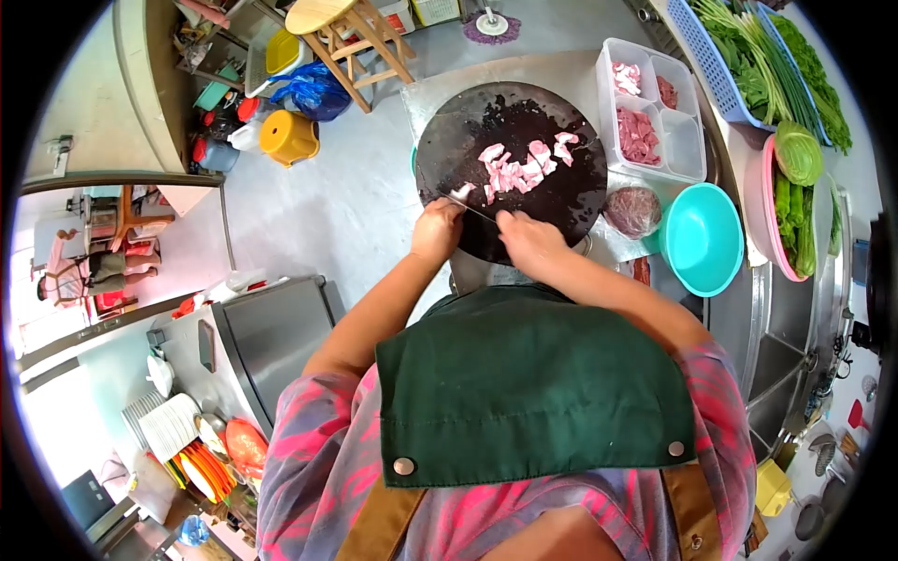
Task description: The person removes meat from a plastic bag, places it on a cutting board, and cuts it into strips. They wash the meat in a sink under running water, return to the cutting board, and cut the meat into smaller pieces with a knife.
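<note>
board [552, 201]: dark, matt, maybe wood | bowl [703, 238]: glossy teal plastic | counter [440, 98]: dull metal | stool [351, 33]: wood

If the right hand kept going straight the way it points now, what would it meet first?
Probably the pile of cut pink meat pieces on the round dark chopping board. The right hand points up the board towards them, with only bare board between, though depth is hard to judge.

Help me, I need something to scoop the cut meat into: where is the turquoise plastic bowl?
In the head view, the turquoise plastic bowl sits right of the round dark chopping board, below the clear divided meat container.
</note>
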`<state>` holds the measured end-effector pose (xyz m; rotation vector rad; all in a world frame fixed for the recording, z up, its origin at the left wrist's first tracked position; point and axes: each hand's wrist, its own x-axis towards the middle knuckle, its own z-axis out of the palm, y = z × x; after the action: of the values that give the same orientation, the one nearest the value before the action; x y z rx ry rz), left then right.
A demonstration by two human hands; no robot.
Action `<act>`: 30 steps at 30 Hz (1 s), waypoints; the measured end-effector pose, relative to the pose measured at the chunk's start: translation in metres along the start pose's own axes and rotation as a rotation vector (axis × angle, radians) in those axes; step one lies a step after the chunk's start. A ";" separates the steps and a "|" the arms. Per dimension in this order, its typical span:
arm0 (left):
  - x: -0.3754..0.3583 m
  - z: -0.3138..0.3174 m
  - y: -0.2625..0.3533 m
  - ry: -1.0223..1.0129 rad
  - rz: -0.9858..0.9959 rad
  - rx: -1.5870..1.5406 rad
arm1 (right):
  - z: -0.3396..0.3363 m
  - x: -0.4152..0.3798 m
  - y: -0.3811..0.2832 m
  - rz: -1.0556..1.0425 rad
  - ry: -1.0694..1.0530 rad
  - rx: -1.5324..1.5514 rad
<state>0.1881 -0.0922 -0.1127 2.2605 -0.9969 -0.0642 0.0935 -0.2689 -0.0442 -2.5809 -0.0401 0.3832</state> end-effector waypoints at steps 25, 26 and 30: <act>-0.023 -0.001 0.003 0.132 -0.036 -0.029 | 0.015 0.021 -0.019 -0.047 0.012 0.127; -0.023 -0.003 0.007 0.085 -0.075 -0.010 | 0.014 0.028 -0.022 -0.030 0.001 0.120; -0.016 -0.014 0.014 -0.012 -0.395 -0.222 | 0.000 0.003 -0.007 0.017 -0.097 0.147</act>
<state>0.1717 -0.0805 -0.0972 2.2173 -0.5080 -0.3414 0.0968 -0.2620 -0.0415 -2.4180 -0.0241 0.4987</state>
